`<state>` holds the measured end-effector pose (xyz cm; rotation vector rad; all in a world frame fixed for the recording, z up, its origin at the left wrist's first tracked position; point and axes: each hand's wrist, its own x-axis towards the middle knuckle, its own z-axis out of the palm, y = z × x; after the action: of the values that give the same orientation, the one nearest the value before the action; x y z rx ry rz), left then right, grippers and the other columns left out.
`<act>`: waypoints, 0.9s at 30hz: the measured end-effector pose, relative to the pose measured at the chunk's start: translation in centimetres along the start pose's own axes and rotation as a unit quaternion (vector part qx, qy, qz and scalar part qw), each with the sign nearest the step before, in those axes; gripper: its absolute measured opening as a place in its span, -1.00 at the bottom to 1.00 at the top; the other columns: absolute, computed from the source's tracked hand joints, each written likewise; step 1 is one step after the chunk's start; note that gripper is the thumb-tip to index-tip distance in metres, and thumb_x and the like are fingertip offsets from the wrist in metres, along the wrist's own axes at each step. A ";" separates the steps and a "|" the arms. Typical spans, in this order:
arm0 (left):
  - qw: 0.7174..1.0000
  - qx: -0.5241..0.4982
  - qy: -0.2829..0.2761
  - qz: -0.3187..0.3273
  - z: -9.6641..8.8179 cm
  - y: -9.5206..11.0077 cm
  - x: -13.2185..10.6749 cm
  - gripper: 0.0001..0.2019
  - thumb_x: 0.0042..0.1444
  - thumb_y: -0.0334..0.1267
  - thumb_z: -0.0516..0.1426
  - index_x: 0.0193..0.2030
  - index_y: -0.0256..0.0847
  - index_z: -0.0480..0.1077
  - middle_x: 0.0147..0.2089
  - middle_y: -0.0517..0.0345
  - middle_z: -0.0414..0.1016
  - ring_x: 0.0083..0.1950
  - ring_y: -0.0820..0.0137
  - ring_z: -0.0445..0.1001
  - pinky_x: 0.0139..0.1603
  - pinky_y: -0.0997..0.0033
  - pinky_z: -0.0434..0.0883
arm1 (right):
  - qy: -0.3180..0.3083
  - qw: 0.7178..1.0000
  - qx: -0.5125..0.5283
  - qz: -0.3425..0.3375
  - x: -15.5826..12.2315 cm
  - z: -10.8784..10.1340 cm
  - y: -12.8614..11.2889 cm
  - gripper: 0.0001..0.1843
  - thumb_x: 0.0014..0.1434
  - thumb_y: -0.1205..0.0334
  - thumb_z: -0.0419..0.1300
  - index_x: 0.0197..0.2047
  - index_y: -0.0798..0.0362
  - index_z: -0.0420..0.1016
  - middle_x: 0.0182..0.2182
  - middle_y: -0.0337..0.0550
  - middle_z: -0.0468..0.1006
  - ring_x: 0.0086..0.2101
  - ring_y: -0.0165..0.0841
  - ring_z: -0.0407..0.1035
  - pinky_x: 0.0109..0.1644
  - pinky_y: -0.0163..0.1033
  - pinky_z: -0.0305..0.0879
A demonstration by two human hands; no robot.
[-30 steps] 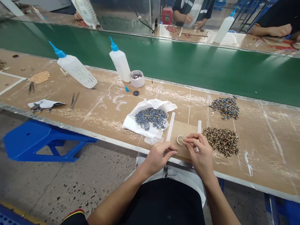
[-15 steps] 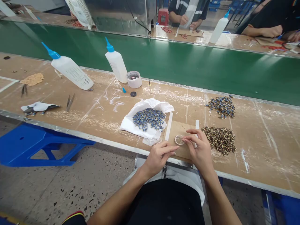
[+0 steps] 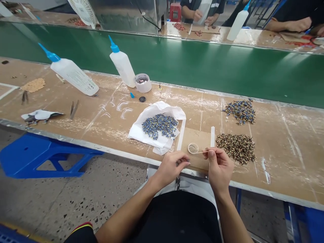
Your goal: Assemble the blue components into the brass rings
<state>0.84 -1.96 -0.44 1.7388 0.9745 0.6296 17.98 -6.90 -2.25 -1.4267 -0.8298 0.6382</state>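
White paper (image 3: 135, 131) bore a heap of blue parts (image 3: 160, 125), while brown parts (image 3: 236, 147) lay piled across the card (image 3: 198, 135), a smaller pile (image 3: 240, 111) behind them. Work looked well under way with plenty left, though which heap was finished could not be told. The right hand (image 3: 219, 167) pinched a thin stick (image 3: 201, 152) between closed fingertips, its far end at the rim of a dish (image 3: 188, 149) on the card. Just beside, the left hand (image 3: 172, 167) curled, thumb and finger nearly meeting; whether it gripped a part was unclear.
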 end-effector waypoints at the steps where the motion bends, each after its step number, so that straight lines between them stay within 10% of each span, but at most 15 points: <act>1: 1.000 0.003 0.000 0.002 0.0 0.0 0.1 -0.98 0.15 -0.42 0.23 -0.28 -0.28 0.51 -0.32 0.15 0.56 -0.30 0.45 0.48 -0.28 0.53 0.38 | -0.006 1.000 -0.002 0.000 -0.3 0.0 0.0 -0.81 0.27 0.11 0.25 -0.26 0.06 0.54 -0.38 -0.16 0.58 -0.40 -0.37 0.44 -0.25 -0.24 0.36; 27: 0.999 0.047 -0.018 0.014 0.7 -0.5 0.5 -0.96 0.18 -0.37 0.20 -0.29 -0.26 0.49 -0.39 0.19 0.48 -0.44 0.50 0.37 -0.39 0.53 0.30 | -0.078 0.992 -0.088 -0.054 -1.2 -0.1 1.2 -0.83 0.29 0.13 0.20 -0.25 0.04 0.54 -0.36 -0.14 0.59 -0.34 -0.29 0.49 -0.27 -0.22 0.42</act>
<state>1.47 -1.75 -1.19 1.8440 0.9701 0.5765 17.51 -7.87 -3.61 -1.4923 -1.1020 0.6115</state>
